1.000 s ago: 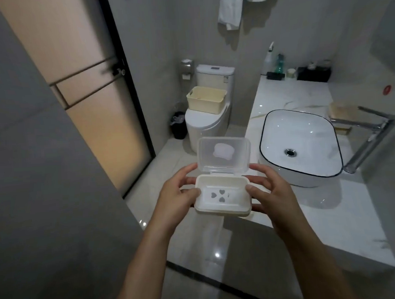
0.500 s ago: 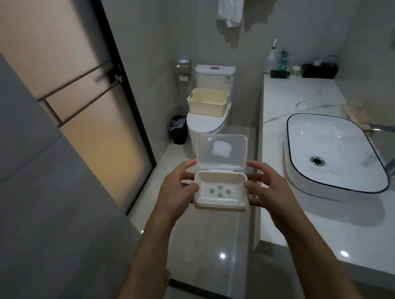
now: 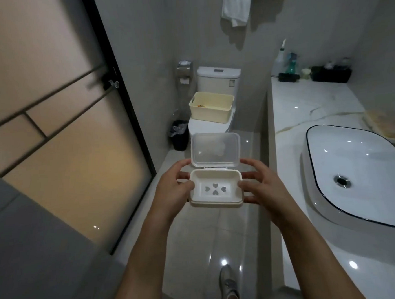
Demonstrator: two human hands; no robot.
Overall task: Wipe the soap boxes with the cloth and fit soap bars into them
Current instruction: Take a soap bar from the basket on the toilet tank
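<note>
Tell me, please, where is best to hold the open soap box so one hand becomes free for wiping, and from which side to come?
Probably grip the cream base of the soap box, not its clear lid, which stands up at the far edge on a hinge. Come from a short end, as the left hand and right hand do now: thumb on the rim, fingers underneath. That leaves the tray with heart-shaped holes open for wiping.

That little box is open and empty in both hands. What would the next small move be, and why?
Probably carry the soap box forward toward the yellow basket on the toilet. The left hand and right hand hold it, lid up, no soap inside, and neither cloth nor soap is in their grip.
</note>
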